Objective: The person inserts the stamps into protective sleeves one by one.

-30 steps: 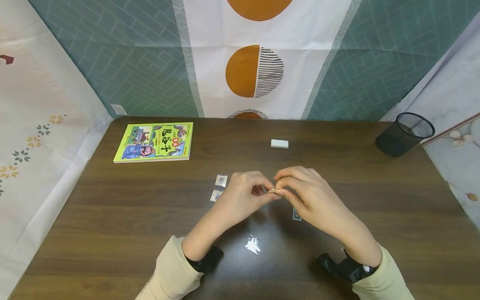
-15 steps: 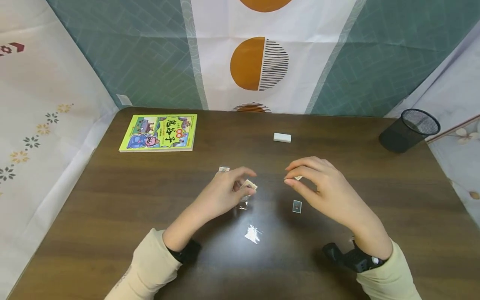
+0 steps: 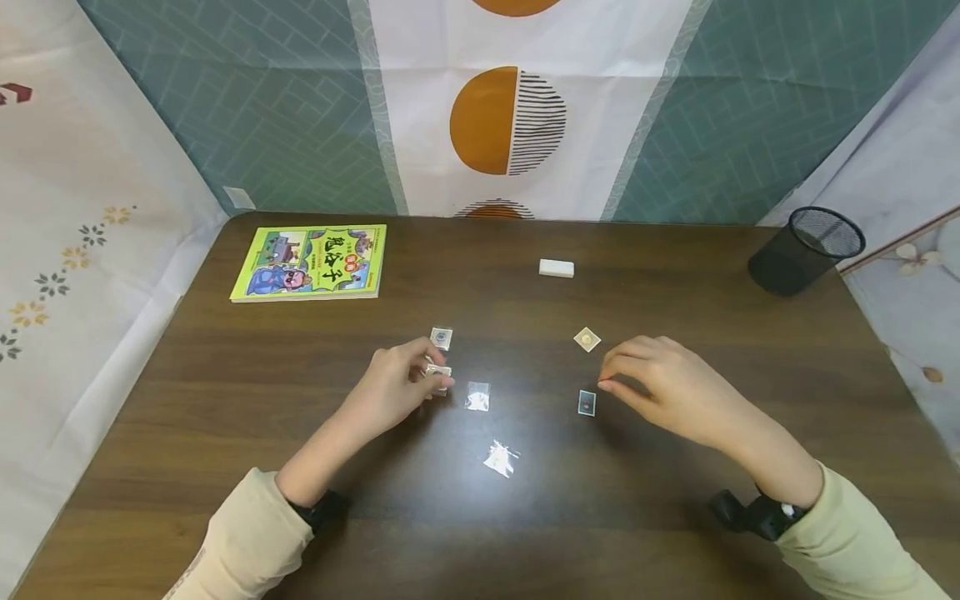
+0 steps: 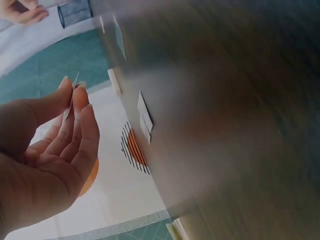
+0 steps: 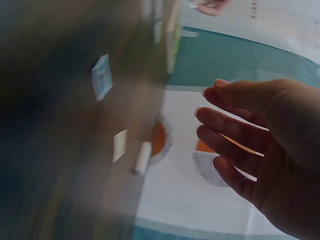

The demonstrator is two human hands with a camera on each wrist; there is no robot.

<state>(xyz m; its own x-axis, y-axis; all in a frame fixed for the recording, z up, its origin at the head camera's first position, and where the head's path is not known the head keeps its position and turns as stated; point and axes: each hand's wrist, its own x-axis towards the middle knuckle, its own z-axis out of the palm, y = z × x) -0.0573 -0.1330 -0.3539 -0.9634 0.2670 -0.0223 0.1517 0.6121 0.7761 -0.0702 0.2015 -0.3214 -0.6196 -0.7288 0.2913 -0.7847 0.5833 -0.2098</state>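
Between thumb and fingers my left hand pinches a small stamp, seen edge-on as a thin card in the left wrist view. It is held over another small stamp, mostly hidden by the fingers. Just beyond lies a stamp in a clear sleeve. My right hand hovers with relaxed fingers and nothing in them. Near its fingertips, a cream stamp lies turned cornerwise and a dark blue stamp lies closer to me. A clear plastic sleeve rests between the hands.
A shiny clear plastic piece lies nearer me on the brown table. Toward the back are a green-yellow picture book, a white eraser-like block and a black mesh pen holder. Fabric hangs behind.
The hands have parted. The right has let go of the cream stamp, now on the table, and drawn right. The left has moved left with its stamp; the clear sleeve now shows on the table.
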